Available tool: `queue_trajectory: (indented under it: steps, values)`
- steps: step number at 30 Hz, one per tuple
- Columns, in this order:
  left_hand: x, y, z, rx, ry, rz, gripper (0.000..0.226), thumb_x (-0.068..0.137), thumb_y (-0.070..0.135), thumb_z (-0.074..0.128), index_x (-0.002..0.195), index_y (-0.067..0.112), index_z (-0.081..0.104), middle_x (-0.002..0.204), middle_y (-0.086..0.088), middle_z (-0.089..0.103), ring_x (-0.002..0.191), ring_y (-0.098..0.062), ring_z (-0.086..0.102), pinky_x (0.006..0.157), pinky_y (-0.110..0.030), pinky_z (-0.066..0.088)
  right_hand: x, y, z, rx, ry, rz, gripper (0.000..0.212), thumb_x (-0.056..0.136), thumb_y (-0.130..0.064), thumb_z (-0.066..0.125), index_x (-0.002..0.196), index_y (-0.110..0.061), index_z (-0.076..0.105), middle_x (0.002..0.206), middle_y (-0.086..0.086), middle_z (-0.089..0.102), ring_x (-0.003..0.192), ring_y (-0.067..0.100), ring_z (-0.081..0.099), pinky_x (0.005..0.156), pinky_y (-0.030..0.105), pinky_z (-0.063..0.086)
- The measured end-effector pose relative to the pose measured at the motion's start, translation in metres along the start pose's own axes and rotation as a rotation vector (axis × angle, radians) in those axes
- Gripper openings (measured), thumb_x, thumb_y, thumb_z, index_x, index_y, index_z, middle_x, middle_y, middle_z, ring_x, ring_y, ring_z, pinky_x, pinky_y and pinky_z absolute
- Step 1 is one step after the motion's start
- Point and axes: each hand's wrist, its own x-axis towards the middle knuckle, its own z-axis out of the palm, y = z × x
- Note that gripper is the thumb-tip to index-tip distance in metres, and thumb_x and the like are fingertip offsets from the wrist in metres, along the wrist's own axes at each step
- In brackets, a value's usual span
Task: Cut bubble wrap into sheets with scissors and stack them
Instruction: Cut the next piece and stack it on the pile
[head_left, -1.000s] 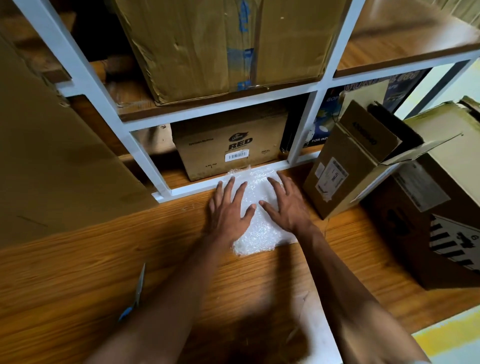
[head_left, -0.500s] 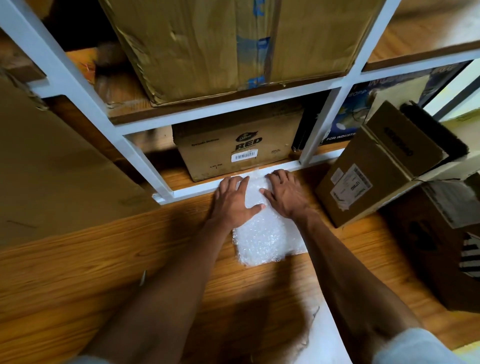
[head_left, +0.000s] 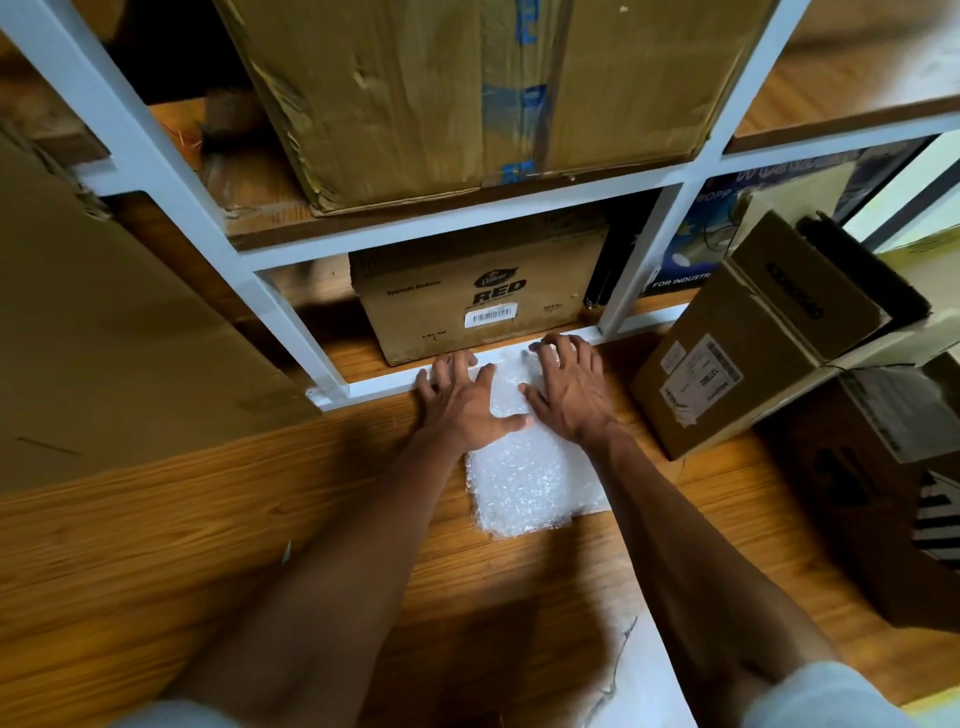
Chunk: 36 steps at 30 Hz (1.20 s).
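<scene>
both hands lie flat on a stack of bubble wrap sheets (head_left: 530, 488) that sits on the wooden floor (head_left: 156, 561), its far edge pushed against the white bottom rail of a shelf rack (head_left: 374, 387). the left hand (head_left: 462, 402) covers the stack's 10 o'clock corner, fingers (head_left: 441, 371) straight and spread, thumb laid across the wrap. the right hand (head_left: 571, 395) presses the 1 o'clock corner, fingers (head_left: 558, 345) spread and slightly arched, tips reaching the rail. neither hand grips or pinches anything; they press down.

as a judgement: the cutting of these sheets looks done and the moment belongs to stacking, squaring or flattening the pile against the rail. how many sheets are in it cannot be told. a pale sheet (head_left: 649, 670) at 5 o'clock near the right forearm may be uncut wrap left to do, but it is too unclear to say. a thin pale sliver (head_left: 285, 552) at 8 o'clock of the stack, beside the left forearm, may be the scissors; mostly hidden.

the floor is wood-grain, warm brown. the rack has white metal posts and wooden shelves; a worn taped carton (head_left: 467, 93) fills the upper shelf at 12 o'clock, and a smaller "red" carton (head_left: 483, 306) stands on the lowest shelf just behind the hands. at 9 o'clock a big cardboard sheet (head_left: 119, 332) leans. at 3 o'clock an open labelled box (head_left: 753, 338) tilts against a darker carton (head_left: 872, 509).
</scene>
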Motion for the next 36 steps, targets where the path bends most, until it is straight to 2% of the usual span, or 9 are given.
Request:
queue_trajectory:
  steps: [4, 6, 11, 16, 30, 33, 36]
  values:
    - [-0.006, 0.002, 0.002, -0.023, 0.066, 0.077, 0.093, 0.080, 0.086, 0.051, 0.155, 0.035, 0.031, 0.159, 0.002, 0.024, 0.146, -0.029, 0.016, 0.117, -0.053, 0.017, 0.000, -0.006, -0.001, -0.007, -0.054, -0.165, 0.057, 0.096, -0.034, 0.060, 0.150, -0.030, 0.045, 0.154, 0.006, 0.044, 0.142, 0.036, 0.036, 0.113, 0.053, 0.037]
    - [-0.008, 0.002, 0.006, -0.037, 0.033, 0.075, 0.091, 0.082, 0.083, 0.052, 0.155, 0.034, 0.031, 0.160, 0.003, 0.024, 0.147, -0.029, 0.015, 0.116, -0.052, 0.017, 0.001, -0.005, 0.002, -0.020, -0.123, -0.145, 0.053, 0.099, -0.036, 0.056, 0.151, -0.033, 0.047, 0.156, 0.005, 0.041, 0.143, 0.038, 0.034, 0.113, 0.054, 0.035]
    - [-0.005, -0.002, 0.010, -0.056, -0.030, 0.020, 0.101, 0.076, 0.089, 0.054, 0.158, 0.036, 0.025, 0.157, 0.001, 0.018, 0.145, -0.031, 0.013, 0.114, -0.053, 0.018, 0.002, -0.002, 0.003, -0.036, -0.199, -0.061, 0.057, 0.100, -0.048, 0.041, 0.156, -0.038, 0.036, 0.154, 0.005, 0.036, 0.140, 0.034, 0.032, 0.109, 0.052, 0.035]
    - [0.000, -0.003, 0.007, -0.029, -0.062, -0.017, 0.109, 0.068, 0.093, 0.056, 0.156, 0.039, 0.023, 0.153, -0.003, 0.017, 0.141, -0.033, 0.016, 0.109, -0.053, 0.021, 0.009, -0.004, -0.001, -0.040, -0.251, -0.022, 0.064, 0.094, -0.055, 0.043, 0.155, -0.037, 0.035, 0.152, 0.004, 0.037, 0.136, 0.033, 0.033, 0.108, 0.050, 0.034]
    - [0.000, -0.003, 0.011, -0.042, -0.074, -0.056, 0.118, 0.057, 0.103, 0.050, 0.154, 0.040, 0.022, 0.149, -0.002, 0.015, 0.143, -0.033, 0.012, 0.113, -0.057, 0.014, 0.024, -0.013, -0.013, -0.134, -0.319, -0.026, 0.072, 0.085, -0.065, 0.051, 0.150, -0.034, 0.044, 0.147, 0.004, 0.043, 0.134, 0.030, 0.037, 0.110, 0.047, 0.035]
    - [-0.001, -0.006, 0.012, -0.038, -0.070, -0.048, 0.118, 0.059, 0.104, 0.046, 0.155, 0.040, 0.021, 0.152, -0.003, 0.014, 0.144, -0.034, 0.011, 0.114, -0.058, 0.013, 0.017, -0.011, -0.008, -0.084, -0.294, 0.005, 0.070, 0.088, -0.063, 0.049, 0.151, -0.034, 0.042, 0.149, 0.006, 0.040, 0.135, 0.030, 0.037, 0.110, 0.047, 0.036]
    - [-0.006, -0.011, 0.017, -0.034, -0.034, -0.017, 0.111, 0.069, 0.103, 0.032, 0.159, 0.040, 0.016, 0.158, -0.002, 0.012, 0.148, -0.034, 0.007, 0.116, -0.061, 0.010, 0.007, -0.006, 0.001, -0.033, -0.267, 0.046, 0.066, 0.094, -0.062, 0.042, 0.155, -0.038, 0.037, 0.156, 0.005, 0.034, 0.143, 0.033, 0.029, 0.116, 0.051, 0.032]
